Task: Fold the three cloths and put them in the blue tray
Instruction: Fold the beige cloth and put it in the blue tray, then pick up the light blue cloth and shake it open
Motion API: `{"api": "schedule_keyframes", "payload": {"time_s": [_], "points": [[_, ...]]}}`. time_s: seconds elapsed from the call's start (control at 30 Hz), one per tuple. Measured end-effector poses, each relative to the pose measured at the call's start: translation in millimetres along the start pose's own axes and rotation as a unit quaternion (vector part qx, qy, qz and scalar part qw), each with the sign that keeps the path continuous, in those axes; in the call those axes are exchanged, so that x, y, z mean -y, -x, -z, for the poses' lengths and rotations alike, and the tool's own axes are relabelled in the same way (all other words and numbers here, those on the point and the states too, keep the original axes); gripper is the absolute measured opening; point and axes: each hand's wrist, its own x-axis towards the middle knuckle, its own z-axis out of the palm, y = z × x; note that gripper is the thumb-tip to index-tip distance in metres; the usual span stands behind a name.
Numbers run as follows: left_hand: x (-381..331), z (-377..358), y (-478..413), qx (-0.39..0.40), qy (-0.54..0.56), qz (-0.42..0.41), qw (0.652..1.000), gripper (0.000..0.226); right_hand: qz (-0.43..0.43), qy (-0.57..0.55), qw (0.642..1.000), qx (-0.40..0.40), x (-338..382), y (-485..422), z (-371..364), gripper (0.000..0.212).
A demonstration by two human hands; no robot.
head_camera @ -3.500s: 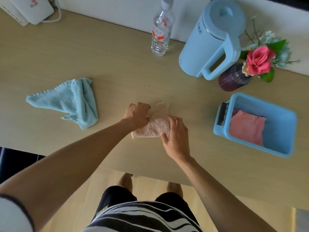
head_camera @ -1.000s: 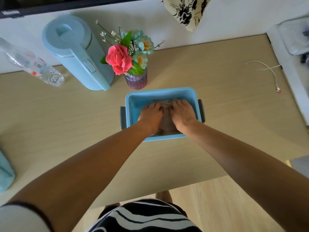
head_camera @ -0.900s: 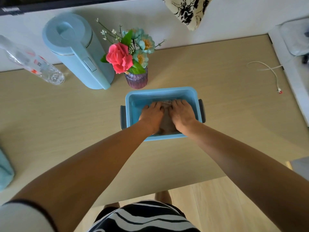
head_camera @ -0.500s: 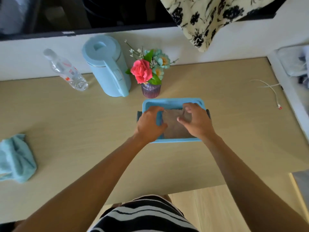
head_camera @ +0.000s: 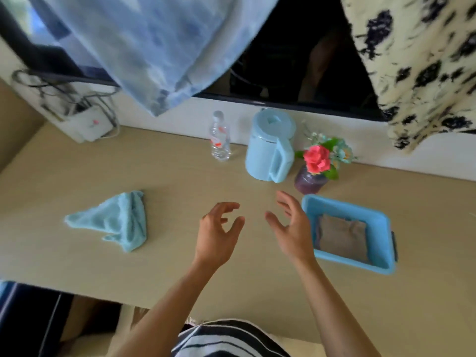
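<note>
The blue tray (head_camera: 380, 220) stands on the right of the table. A folded beige cloth (head_camera: 342, 237) lies inside it, hiding the pink cloth seen there before. A light blue cloth (head_camera: 117, 221) lies crumpled and unfolded on the table's left. My left hand (head_camera: 219, 234) and my right hand (head_camera: 292, 228) hover over the table's middle, between that cloth and the tray. Both have fingers spread and hold nothing. My right hand is just beside the tray's left rim.
Along the back wall stand a plastic water bottle (head_camera: 220, 140), a light blue kettle (head_camera: 270, 145) and a purple vase with flowers (head_camera: 313, 173), close behind the tray. A white device with cables (head_camera: 88, 124) sits at the back left. Fabrics hang above.
Both hands have let go of the beige cloth, left it in the tray and moved left over the table. The view has swung left and the blue cloth is in sight again.
</note>
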Motion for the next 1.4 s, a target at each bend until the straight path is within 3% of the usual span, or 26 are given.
{"api": "schedule_keyframes", "payload": {"time_s": [0.2, 0.4, 0.57, 0.7, 0.77, 0.87, 0.97, 1.13, 1.27, 1.4], "points": [[57.2, 75.9, 4.0, -0.061, -0.041, 0.045, 0.996, 0.019, 0.013, 0.008, 0.997, 0.077, 31.1, 17.8, -79.9, 0.055], [150.5, 134.3, -5.2, -0.086, -0.160, 0.113, 0.977, 0.018, 0.011, 0.018, 0.991, 0.131, 47.8, 32.8, -141.4, 0.055], [199.7, 158.3, -14.3, -0.006, -0.315, 0.201, 0.927, 0.042, 0.003, 0.020, 0.990, 0.140, 55.6, 41.5, -173.6, 0.055], [224.8, 166.8, -19.5, 0.109, -0.364, 0.248, 0.891, 0.054, -0.001, 0.025, 0.990, 0.138, 56.6, 47.0, -184.7, 0.055], [234.2, 168.9, -19.6, 0.147, -0.371, 0.245, 0.883, 0.056, -0.005, 0.032, 0.990, 0.137, 55.2, 48.5, -185.3, 0.055], [242.0, 176.3, -21.7, 0.138, -0.371, 0.210, 0.894, 0.058, -0.012, 0.042, 0.990, 0.134, 52.6, 49.5, -183.4, 0.054], [238.9, 186.7, -27.8, 0.099, -0.332, 0.155, 0.925, 0.058, -0.022, 0.043, 0.990, 0.133, 52.7, 46.5, -183.8, 0.053], [196.5, 200.4, -38.5, 0.046, -0.181, 0.065, 0.980, 0.062, -0.014, 0.039, 0.985, 0.165, 64.8, 37.1, -192.7, 0.058], [139.7, 210.7, -43.8, 0.047, -0.024, 0.050, 0.997, 0.059, 0.038, 0.058, 0.969, 0.238, 79.2, 32.5, -203.4, 0.070], [89.5, 211.0, -46.7, 0.090, 0.124, 0.053, 0.987, 0.062, 0.031, 0.034, 0.960, 0.275, 98.0, 31.1, -208.0, 0.083]]}}
